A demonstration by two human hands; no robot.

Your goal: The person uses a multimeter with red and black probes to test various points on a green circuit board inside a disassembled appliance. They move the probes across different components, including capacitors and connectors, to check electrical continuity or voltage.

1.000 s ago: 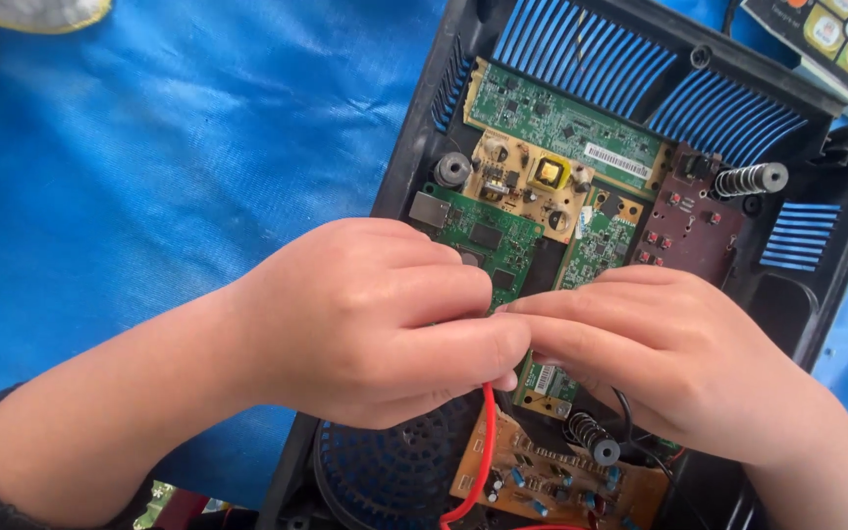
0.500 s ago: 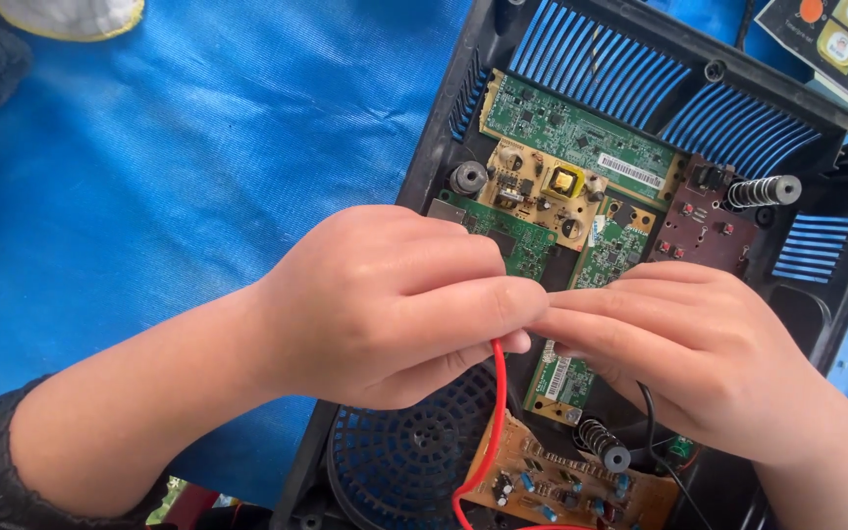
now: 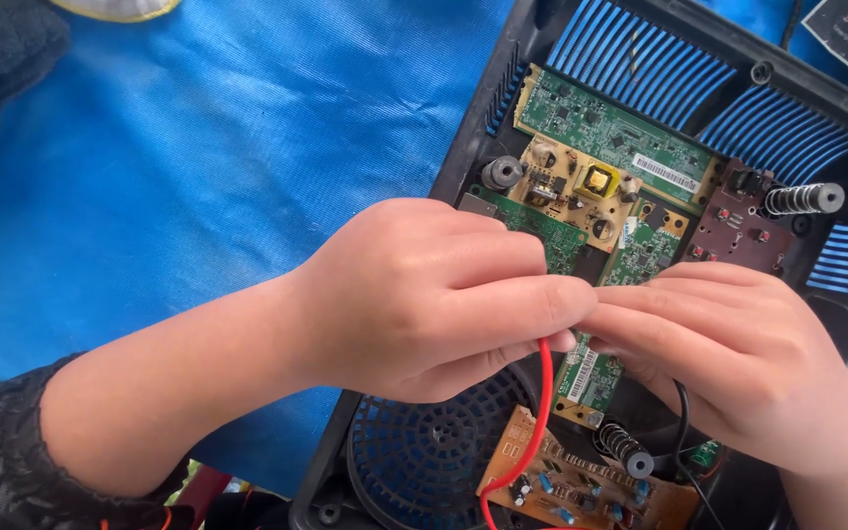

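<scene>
1. Blue tarp (image 3: 198, 196) as work surface; opened black plastic casing (image 3: 640, 59) on it, lid off, boards exposed, prob. for access to wiring.
2. Left hand (image 3: 424, 294) and right hand (image 3: 728, 363) brought together above casing middle, fingertips meeting; both closed in a pinch.
3. Red wire (image 3: 540, 412) caught at the pinch point, upper end hidden betw. fingers, rest hanging straight below grip, curving down to tan circuit board (image 3: 581, 481).
4. Can't tell which hand actually clamps the wire end; fingers overlap.
5. Black wire (image 3: 684, 422) below right hand, close by.
6. Green circuit boards (image 3: 620, 137) beyond grip, partly under knuckles; round fan grille (image 3: 424, 461) below left hand.
</scene>
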